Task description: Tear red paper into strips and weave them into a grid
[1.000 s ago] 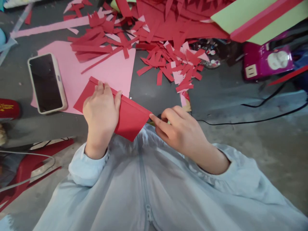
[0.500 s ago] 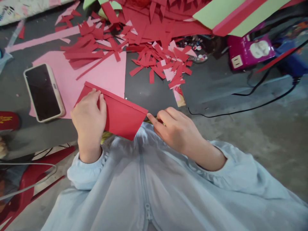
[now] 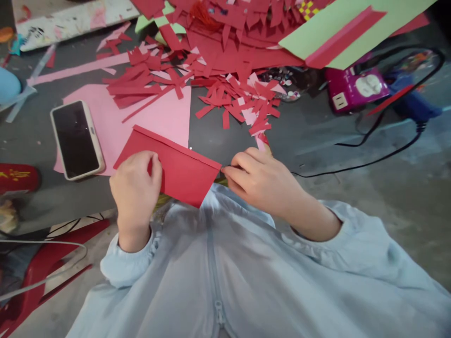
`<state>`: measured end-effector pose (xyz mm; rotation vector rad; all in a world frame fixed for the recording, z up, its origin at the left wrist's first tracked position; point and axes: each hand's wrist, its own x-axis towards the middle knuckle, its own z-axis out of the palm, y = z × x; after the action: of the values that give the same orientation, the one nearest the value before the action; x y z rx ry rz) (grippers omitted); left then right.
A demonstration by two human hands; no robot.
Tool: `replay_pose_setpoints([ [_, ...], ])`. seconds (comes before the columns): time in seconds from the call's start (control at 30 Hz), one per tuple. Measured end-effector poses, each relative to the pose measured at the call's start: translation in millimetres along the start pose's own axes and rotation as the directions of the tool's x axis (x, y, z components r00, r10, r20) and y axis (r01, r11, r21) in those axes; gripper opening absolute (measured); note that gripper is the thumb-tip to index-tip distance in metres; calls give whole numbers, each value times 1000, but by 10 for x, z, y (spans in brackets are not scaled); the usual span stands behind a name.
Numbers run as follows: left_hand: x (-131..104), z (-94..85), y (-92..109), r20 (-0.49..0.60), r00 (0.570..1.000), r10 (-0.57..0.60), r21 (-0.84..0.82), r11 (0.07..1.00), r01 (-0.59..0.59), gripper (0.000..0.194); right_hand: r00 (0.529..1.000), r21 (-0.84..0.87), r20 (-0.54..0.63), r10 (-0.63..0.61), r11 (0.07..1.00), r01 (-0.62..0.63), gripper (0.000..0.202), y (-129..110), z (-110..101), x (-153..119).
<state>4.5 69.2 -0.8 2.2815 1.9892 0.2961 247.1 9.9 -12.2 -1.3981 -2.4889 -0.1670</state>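
A sheet of red paper (image 3: 185,176) with a narrow folded strip along its far edge lies at a slant at the table's near edge, partly over pink paper (image 3: 169,115). My left hand (image 3: 136,183) is closed, its curled fingers pressed on the left part of the red paper, with the fingertips mostly hidden. At the paper's right corner, my right hand (image 3: 262,180) is closed in a pinch, its fingertips against the end of the folded strip. The thumb of that hand is hidden.
A phone (image 3: 76,140) lies on the pink paper at left. Cut red paper scraps (image 3: 232,96) heap across the back. Green paper (image 3: 313,40) lies at back right, near a purple box (image 3: 357,89), a blue tool (image 3: 410,98) and a black cord (image 3: 352,171).
My left hand has slid back from the folded strip, its fingers now curled in. My right index finger, stretched out before, has bent at the corner. The view has shifted slightly.
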Motion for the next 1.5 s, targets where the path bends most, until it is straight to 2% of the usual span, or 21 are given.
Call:
replay_pose_setpoints([
  [0.23, -219, 102, -36, -70, 992, 105, -83, 990, -111, 28, 990, 14, 8, 141, 990, -141, 27, -102, 161, 302],
  [0.43, -279, 144, -81, -53, 994, 96, -176, 979, -104, 27, 984, 51, -15, 180, 982, -179, 28, -263, 285, 365],
  [0.57, -242, 117, -85, -23, 997, 74, -292, 953, -78, 28, 982, 61, -23, 188, 981, -187, 30, -303, 338, 334],
  [0.73, -107, 153, 1, -10, 989, 149, -272, 951, -146, 30, 983, 86, -25, 184, 980, -181, 29, -306, 367, 323],
  [0.87, -36, 213, 96, 26, 993, 114, -323, 941, -100, 40, 987, 67, -49, 154, 986, -151, 26, -285, 379, 319],
  [1.03, 50, 240, 145, 67, 998, -21, -541, 839, 54, 43, 988, 89, -56, 146, 986, -141, 28, -261, 438, 296],
  [1.13, 117, 254, 147, 99, 994, -44, -589, 803, 94, 40, 988, 105, -72, 135, 986, -127, 28, -244, 457, 295],
  [1.23, 150, 273, 140, 92, 994, -51, -607, 789, 96, 38, 988, 155, -106, 111, 983, -94, 26, -216, 434, 302],
  [1.3, 143, 281, 124, 50, 997, -67, -630, 772, 83, 36, 985, 212, -140, 104, 975, -73, 24, -196, 404, 303],
  [1.4, 94, 262, 75, -34, 996, -85, -699, 714, 37, 33, 971, 309, -169, 166, 945, -108, 23, -176, 363, 292],
  [1.5, -1, 168, 15, -66, 996, -60, -785, 619, -14, 32, 955, 413, -166, 244, 897, -158, 24, -163, 342, 276],
])
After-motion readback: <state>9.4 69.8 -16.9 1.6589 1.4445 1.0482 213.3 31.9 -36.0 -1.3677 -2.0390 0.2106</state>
